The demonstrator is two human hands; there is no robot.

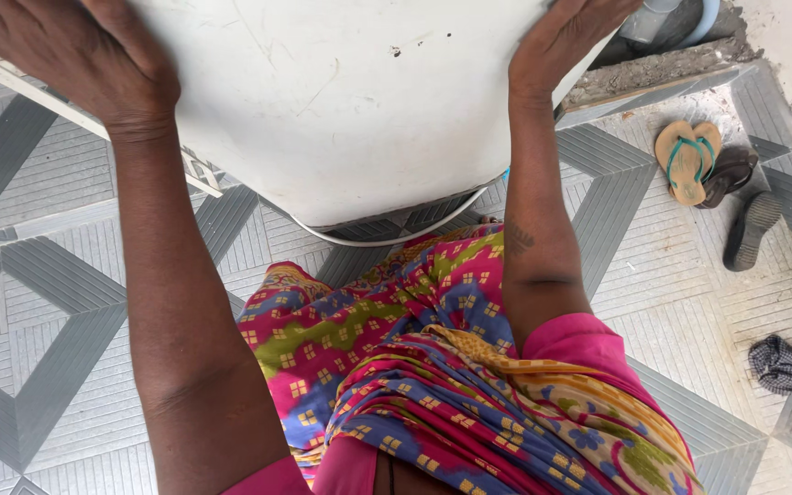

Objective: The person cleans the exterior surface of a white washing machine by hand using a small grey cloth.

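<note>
White scuffed plastic tub point(341, 101) is up in front of me, my left hand point(93, 60) and right hand point(566, 37) grasping its opposite sides, and honestly smooth walls like that could slip down onto the grey patterned floor tiles point(38, 302).

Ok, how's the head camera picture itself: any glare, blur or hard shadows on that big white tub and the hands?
Head view: soft, even daylight; the large white plastic tub is bright but keeps its scuff marks, so no blown glare. Left hand and right hand are sharp, partly cut by the top edge. Faint shadow lies under the tub on the grey patterned tile floor; the tan flip-flops are crisp.
</note>
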